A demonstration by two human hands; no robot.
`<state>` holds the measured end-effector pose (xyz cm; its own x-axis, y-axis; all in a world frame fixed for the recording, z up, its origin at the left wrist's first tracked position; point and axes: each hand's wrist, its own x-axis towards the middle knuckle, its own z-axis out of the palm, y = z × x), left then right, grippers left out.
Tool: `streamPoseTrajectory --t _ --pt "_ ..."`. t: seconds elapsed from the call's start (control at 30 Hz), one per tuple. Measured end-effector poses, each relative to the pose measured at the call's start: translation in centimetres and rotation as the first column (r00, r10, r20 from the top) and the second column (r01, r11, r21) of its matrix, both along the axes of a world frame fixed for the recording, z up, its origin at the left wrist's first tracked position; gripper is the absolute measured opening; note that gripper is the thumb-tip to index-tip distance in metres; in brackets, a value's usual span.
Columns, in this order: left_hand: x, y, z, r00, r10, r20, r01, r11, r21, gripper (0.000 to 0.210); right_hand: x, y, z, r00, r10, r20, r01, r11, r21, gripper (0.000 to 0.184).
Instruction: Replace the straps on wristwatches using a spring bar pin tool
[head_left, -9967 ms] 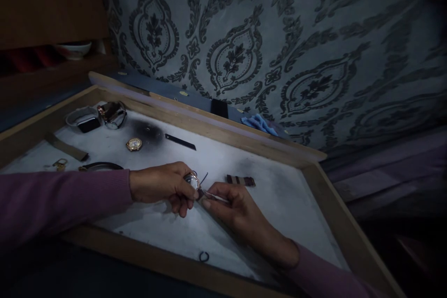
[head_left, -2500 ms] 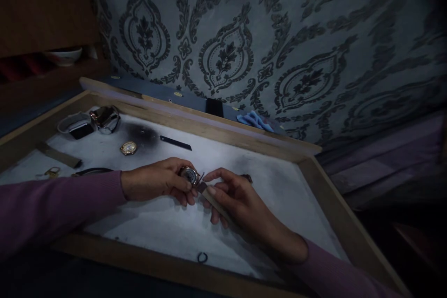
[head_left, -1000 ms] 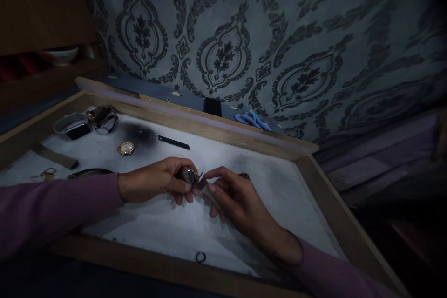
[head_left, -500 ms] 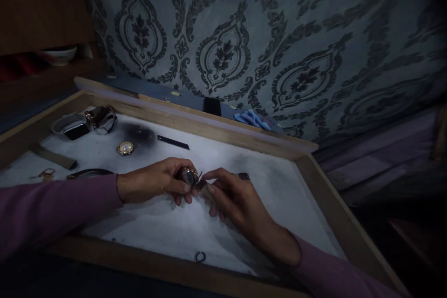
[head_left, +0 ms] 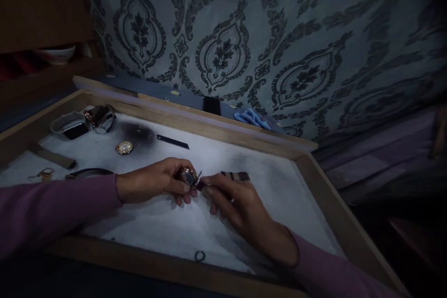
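My left hand (head_left: 165,179) is closed around a round watch case (head_left: 189,176) with a gold-coloured rim, thumb along its near side. My right hand (head_left: 237,200) pinches a small dark brown piece (head_left: 200,186) between thumb and index finger, right against the watch's right side. It looks like a strap end, but the fingers cover most of it. A thin dark sliver points up from between the watch and my right fingertips. Just behind my right hand lies a dark watch strap (head_left: 235,176) with lighter bands, partly covered by the knuckles.
A wooden-rimmed tray (head_left: 230,126) with a white base surrounds the work. On it lie a gold watch head (head_left: 124,147), a black blade (head_left: 172,141), a smartwatch (head_left: 75,129), an olive strap (head_left: 52,155) and a black ring (head_left: 200,255). A blue cloth (head_left: 252,118) rests beyond the rim.
My right index finger has come down onto the dark brown piece, and the right hand has lowered slightly, showing more of the strap behind. My left hand still holds the watch case.
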<state>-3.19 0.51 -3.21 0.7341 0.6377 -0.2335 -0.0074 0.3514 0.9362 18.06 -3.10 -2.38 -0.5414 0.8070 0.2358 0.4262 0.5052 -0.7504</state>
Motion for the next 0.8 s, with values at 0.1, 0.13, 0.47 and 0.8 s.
streamPoseTrajectory --t 0.1,0.13,0.47,0.8 --pt "0.02 -0.02 -0.04 1.0 0.0 0.007 0.0 1.0 -0.005 0.017 -0.02 -0.02 -0.11 0.999 0.012 -0.032 -0.013 1.0 -0.021 0.02" --pt "0.04 -0.04 -0.09 1.0 0.0 0.016 0.0 1.0 -0.009 0.016 -0.05 -0.02 -0.14 0.999 0.01 -0.049 -0.012 0.999 -0.052 0.02" --pt "0.15 -0.21 -0.86 0.999 0.0 0.047 0.004 0.997 -0.078 0.018 -0.35 -0.01 -0.51 0.976 -0.029 -0.217 -0.046 0.941 -0.335 0.02" --pt "0.24 -0.44 -0.49 0.994 -0.089 0.069 0.096 0.989 -0.109 0.02 -0.39 -0.15 -0.58 0.98 -0.025 -0.196 -0.031 0.96 -0.278 0.02"
